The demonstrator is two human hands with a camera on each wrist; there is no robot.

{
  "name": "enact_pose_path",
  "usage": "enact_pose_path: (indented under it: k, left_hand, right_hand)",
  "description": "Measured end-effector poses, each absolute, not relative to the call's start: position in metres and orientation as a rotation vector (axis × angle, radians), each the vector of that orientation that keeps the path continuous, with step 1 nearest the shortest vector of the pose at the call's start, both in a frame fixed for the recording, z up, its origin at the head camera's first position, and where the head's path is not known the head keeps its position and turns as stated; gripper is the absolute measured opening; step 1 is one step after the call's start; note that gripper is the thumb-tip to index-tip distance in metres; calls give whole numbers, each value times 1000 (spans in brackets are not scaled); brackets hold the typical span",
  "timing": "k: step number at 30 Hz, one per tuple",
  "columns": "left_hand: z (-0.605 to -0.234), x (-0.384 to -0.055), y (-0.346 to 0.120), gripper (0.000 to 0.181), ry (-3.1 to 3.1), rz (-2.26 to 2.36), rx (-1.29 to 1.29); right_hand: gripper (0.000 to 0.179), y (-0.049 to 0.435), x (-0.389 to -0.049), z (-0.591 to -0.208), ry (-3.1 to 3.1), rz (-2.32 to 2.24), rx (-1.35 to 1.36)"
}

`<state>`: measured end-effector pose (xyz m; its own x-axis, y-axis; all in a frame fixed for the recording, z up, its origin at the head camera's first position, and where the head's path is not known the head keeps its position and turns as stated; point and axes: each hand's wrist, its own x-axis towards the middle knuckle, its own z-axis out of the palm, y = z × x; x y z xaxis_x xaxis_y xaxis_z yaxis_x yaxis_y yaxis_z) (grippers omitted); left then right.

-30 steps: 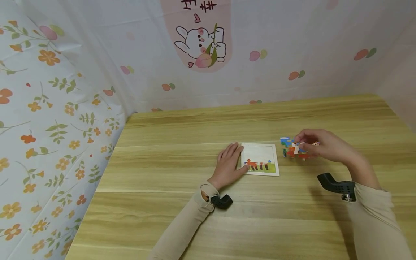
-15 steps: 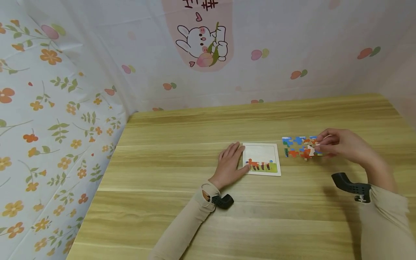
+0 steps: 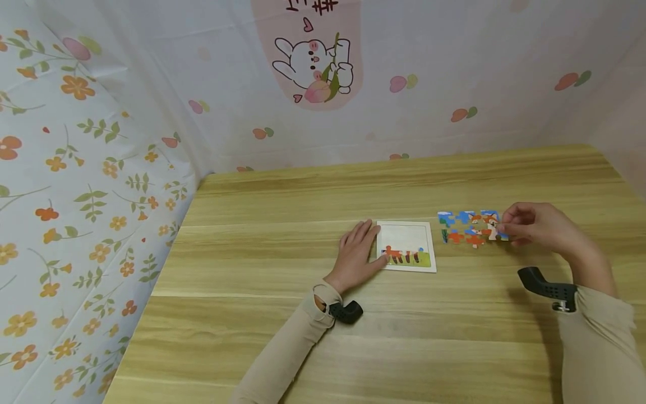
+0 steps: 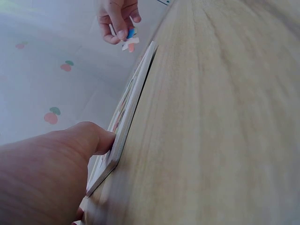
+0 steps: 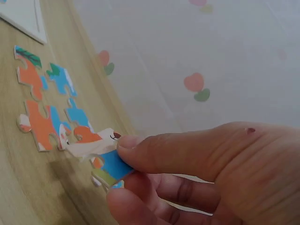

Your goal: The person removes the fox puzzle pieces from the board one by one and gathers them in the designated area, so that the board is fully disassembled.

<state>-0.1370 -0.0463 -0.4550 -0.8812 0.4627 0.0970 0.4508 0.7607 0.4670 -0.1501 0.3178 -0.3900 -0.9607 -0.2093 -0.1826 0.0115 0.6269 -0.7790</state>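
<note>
My left hand [image 3: 355, 258] rests along the left side of a white-framed puzzle board [image 3: 402, 235], fingers straight. Its thumb [image 4: 96, 138] presses on the board near the lower left corner. Joined jigsaw pieces [image 3: 410, 258] with striped orange legs and green grass fill the board's lower part. To the right, my right hand [image 3: 542, 225] pinches a jigsaw piece [image 5: 115, 164] between thumb and fingers, white and blue with a bit of fox face. It is held close over the loose pieces, and the fingers cover its right end.
Several loose jigsaw pieces [image 3: 456, 238], blue and orange, lie on the wooden table [image 3: 282, 235] between the board and my right hand. A patterned white curtain [image 3: 424, 129] hangs behind the table, and a floral one [image 3: 116, 196] along the left.
My right hand has moved right across the loose pieces, with the pinched piece now showing its fox-face pattern more fully. The left hand and board keep their place.
</note>
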Motion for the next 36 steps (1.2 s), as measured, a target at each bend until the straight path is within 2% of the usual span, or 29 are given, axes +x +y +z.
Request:
enact_pose_path:
  k: [36]
  left_hand:
    - [-456, -137, -46, 66, 2919, 774, 763]
  right_hand:
    - [21, 332, -161, -420, 2734, -921, -142]
